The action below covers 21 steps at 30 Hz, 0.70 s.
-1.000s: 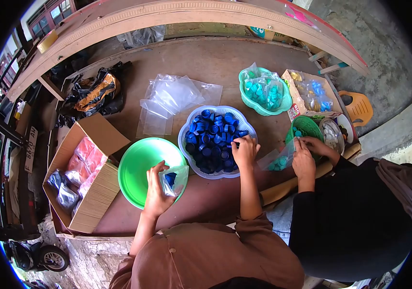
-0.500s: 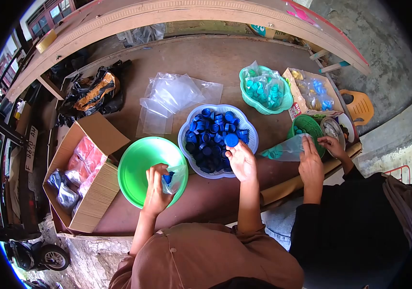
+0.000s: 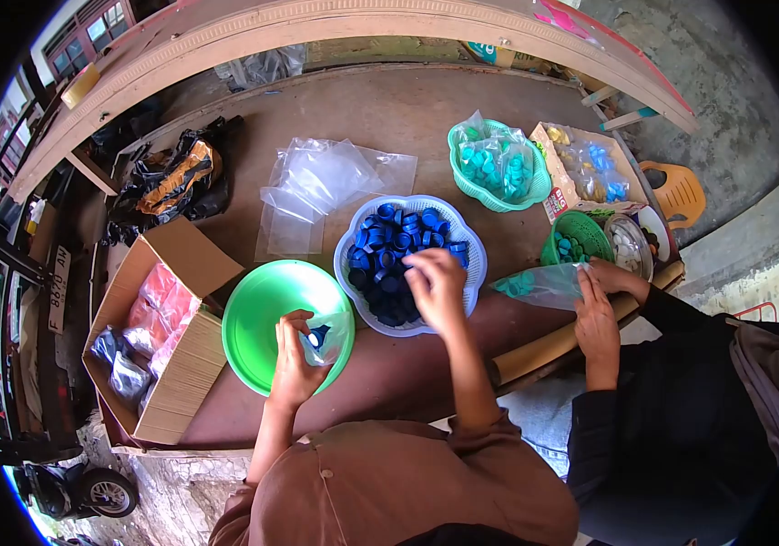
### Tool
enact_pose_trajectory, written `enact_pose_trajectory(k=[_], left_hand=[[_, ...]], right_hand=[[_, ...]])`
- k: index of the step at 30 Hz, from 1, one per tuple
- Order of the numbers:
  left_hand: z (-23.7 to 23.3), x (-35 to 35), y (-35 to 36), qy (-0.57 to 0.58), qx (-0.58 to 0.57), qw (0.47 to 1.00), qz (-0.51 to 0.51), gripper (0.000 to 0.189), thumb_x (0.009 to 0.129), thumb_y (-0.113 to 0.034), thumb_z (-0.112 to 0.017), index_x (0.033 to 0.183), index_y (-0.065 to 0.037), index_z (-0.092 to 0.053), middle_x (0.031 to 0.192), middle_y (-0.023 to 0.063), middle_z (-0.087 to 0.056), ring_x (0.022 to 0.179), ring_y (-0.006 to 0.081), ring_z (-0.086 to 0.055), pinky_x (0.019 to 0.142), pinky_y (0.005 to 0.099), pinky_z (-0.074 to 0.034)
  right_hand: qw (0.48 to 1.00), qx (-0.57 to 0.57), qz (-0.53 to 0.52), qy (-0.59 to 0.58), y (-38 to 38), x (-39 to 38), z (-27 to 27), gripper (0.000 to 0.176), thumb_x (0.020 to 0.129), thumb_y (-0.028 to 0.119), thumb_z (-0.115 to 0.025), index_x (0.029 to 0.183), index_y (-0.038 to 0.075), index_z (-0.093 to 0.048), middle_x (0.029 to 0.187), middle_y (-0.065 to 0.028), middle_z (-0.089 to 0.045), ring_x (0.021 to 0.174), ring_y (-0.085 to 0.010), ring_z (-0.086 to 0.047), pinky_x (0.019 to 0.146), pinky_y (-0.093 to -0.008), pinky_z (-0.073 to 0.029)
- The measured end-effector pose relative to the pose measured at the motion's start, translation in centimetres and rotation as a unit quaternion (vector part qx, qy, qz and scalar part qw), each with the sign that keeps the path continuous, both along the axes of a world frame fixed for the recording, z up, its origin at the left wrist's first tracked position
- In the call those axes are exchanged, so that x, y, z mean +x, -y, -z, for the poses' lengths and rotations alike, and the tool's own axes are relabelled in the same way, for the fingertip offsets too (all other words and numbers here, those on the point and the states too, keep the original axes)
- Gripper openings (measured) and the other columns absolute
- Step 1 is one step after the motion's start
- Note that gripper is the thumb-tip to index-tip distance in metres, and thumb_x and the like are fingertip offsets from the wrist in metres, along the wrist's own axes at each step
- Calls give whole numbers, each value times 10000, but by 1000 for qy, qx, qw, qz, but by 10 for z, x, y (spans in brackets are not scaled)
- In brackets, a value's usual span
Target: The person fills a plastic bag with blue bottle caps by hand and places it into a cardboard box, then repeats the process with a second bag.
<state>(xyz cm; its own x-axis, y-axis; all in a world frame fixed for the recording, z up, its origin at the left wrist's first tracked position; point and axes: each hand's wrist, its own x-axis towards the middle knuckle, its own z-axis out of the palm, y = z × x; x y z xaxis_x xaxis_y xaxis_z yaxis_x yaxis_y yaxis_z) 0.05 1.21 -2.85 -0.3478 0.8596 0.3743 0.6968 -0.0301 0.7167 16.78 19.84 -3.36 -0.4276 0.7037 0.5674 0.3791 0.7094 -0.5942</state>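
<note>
My left hand point(image 3: 294, 362) is closed on a small clear plastic bag point(image 3: 336, 340) above the green bowl point(image 3: 248, 314). Dark blue and a small white patch show inside the bag. Over the lavender basket point(image 3: 475, 289) my right hand point(image 3: 439, 284) bends down toward the blue bottle caps point(image 3: 396, 238) heaped in it. Motion blurs its fingers, so whether a cap is between them cannot be made out.
Clear plastic sheets point(image 3: 325, 177) lie behind the basket. At left stands a cardboard box point(image 3: 180, 369) of bagged pink items. To the right, a co-worker's hand point(image 3: 597, 329) holds a bag of teal pieces near a green basket point(image 3: 594, 227). A wooden beam point(image 3: 353, 27) crosses the far side.
The blue cap at my right fingertips no longer shows, and that hand has moved slightly up and left over the caps. My left hand stays with the bag. The co-worker's far hand has shifted.
</note>
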Motion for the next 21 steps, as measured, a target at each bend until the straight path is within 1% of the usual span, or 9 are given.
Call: enact_pose_trajectory(k=[3,10,14,15,16,17,18,19,21], left_hand=[[-3,0,-1,-1,7,1000,1,538,551,19,-732,951,-9,-373,1056,180,-447,976,336,-425,847,402,-366],[-4,-1,-1,-9,-8,1000,-2,540,541,3,-738,982,-21,-426,1068,163,-444,1004,341,-423,860,413,-366],[-4,-2,2,-24,-21,999,-7,529,552,-5,-732,1003,-27,-456,1070,155,-440,1007,341,-426,864,418,-371],[-5,-2,2,-23,-21,999,-9,529,552,-5,-732,1003,-27,-456,1070,155,-440,1007,341,-426,864,418,-371],[-7,-1,2,-20,-23,1000,-6,518,559,-7,-728,1004,-25,-464,1067,157,-441,1008,343,-428,864,417,-372],[-8,-1,1,-17,-26,1000,-1,506,567,-8,-725,1004,-24,-471,1064,159,-442,1008,345,-429,864,417,-373],[-7,-1,0,-17,-26,1000,1,506,567,-8,-725,1004,-24,-471,1064,159,-442,1008,345,-429,864,417,-373],[-6,-1,0,-12,-25,1000,4,503,570,-9,-723,1005,-22,-472,1064,160,-444,1006,346,-432,865,415,-374],[-6,0,0,-7,-25,1000,11,499,573,-10,-722,1006,-20,-474,1063,161,-446,1004,347,-435,867,413,-375]], right_hand=[[960,40,211,180,-48,32,24,210,736,130,-608,939,176,-637,898,-47,-523,920,-244,-485,785,-410,-361],[943,44,156,292,-88,55,38,158,693,166,-681,849,185,-665,860,-33,-527,890,-238,-487,755,-394,-364],[967,5,164,194,-81,58,42,136,681,180,-686,815,166,-669,827,-47,-547,864,-254,-510,728,-394,-381],[977,-176,119,32,-76,58,41,141,708,188,-683,841,146,-660,817,-34,-568,834,-219,-530,699,-360,-390],[926,-346,68,-133,-71,58,39,152,736,196,-680,867,126,-650,807,-20,-589,804,-183,-550,671,-325,-398],[819,-495,14,-289,-66,60,39,167,763,204,-677,892,106,-641,797,-7,-609,773,-147,-570,643,-290,-406],[726,-562,-85,-387,-60,62,40,137,807,192,-639,907,99,-624,810,7,-615,772,-104,-575,624,-249,-395],[659,-589,-154,-441,-55,60,41,80,824,171,-609,877,113,-624,791,5,-614,781,-119,-576,623,-246,-394],[622,-590,-191,-477,-42,51,39,66,832,167,-595,860,112,-620,792,4,-614,784,-128,-577,638,-250,-397]])
